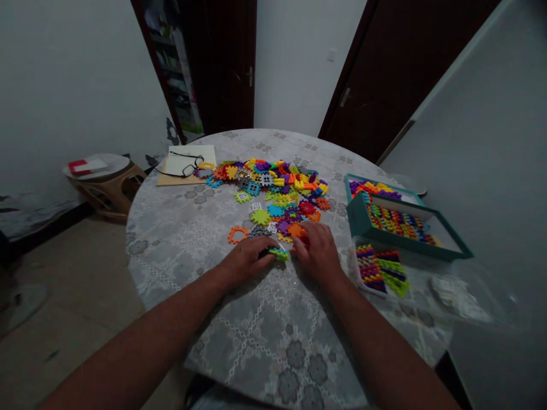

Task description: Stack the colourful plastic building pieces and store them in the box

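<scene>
My left hand (250, 259) is closed around a small group of green and blue plastic building tiles (280, 254) with notched edges, just above the tabletop. To its right, my right hand (319, 254) curls over red and orange pieces at the near edge of the pile; a bit of red shows under its fingers, and the rest is hidden. An orange notched tile (296, 230) lies right against its fingertips. Beyond both hands spreads a heap of colourful interlocking tiles (276, 210). An orange frame-shaped tile (237, 234) lies beyond my left hand.
On the right stand a green box (455, 242) with rows of stacked pieces and a clear plastic tray (358, 276) with more stacks. White pieces (459, 296) lie in clear plastic near the edge. Glasses (188, 169) rest on a board (208, 152) at the back left.
</scene>
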Tool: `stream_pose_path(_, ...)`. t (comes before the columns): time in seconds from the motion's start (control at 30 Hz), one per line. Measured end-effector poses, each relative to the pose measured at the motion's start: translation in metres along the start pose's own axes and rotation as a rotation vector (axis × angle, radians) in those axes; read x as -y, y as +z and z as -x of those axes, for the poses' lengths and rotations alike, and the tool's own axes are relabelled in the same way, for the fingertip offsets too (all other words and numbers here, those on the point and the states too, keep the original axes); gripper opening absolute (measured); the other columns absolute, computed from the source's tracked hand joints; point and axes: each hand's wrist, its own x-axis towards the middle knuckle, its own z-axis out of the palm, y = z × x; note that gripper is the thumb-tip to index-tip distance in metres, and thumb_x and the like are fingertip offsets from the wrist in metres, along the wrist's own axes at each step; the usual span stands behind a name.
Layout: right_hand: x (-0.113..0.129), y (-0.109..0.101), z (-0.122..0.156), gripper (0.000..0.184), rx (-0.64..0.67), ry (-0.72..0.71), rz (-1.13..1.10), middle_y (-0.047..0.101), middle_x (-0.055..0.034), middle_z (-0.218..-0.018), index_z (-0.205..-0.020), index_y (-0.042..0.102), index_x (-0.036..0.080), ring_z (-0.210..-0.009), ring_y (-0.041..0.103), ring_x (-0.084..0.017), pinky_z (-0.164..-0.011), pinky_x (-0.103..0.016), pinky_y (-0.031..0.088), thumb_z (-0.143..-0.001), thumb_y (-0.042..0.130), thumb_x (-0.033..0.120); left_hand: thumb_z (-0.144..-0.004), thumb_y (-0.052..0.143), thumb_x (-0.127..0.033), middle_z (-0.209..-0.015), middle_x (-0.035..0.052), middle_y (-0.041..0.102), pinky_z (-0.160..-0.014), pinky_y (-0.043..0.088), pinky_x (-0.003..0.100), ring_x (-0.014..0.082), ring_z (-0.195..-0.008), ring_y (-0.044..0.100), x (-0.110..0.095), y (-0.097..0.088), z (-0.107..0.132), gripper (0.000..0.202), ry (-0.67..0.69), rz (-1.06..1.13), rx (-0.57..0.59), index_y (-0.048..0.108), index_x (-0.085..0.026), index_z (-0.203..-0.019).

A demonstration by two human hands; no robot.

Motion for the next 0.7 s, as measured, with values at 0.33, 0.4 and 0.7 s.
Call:
stream_pose_path(0.33,-0.005,0.013,-0.002,0.012,0.094,0.110,0.184,0.074,-0.0118,-0.103,-0.107,0.072,0.020,-0.100,0.062,-0.030,-0.091,-0.041,0.047,-0.100,0.062,0.020,-0.097,0.068,-0.019,-0.111,0.0052,0.079,-0.094,0.061,0.038,0.0215,-0.099,0.076,0.007,0.005,-0.001,0.025,0.086,0.011,-0.049,0.077,-0.026,-0.120)
stream_pose_path(0.4,-0.006,0.008,-0.003,0.014,0.073,0.116,0.137,0.074,-0.0108,-0.099,-0.103,0.071,0.020,-0.096,0.064,-0.028,-0.090,-0.040,0.048,-0.104,0.057,0.021,-0.096,0.068,-0.018,-0.115,0.0060,0.079,-0.097,0.061,0.040,0.0224,-0.103,0.076,0.008,0.005,-0.001,0.029,0.086,0.000,-0.064,0.076,-0.026,-0.123)
stream_pose_path(0.7,0.016,-0.008,0.003,0.022,0.156,-0.033,-0.136,0.078,-0.0110,-0.108,-0.117,0.075,0.020,-0.101,0.072,-0.026,-0.092,-0.037,0.057,-0.106,0.056,0.023,-0.096,0.068,-0.019,-0.137,0.0112,0.074,-0.108,0.059,0.044,0.0261,-0.123,0.072,0.010,0.007,-0.001,0.047,0.049,0.011,-0.105,0.067,-0.025,-0.143)
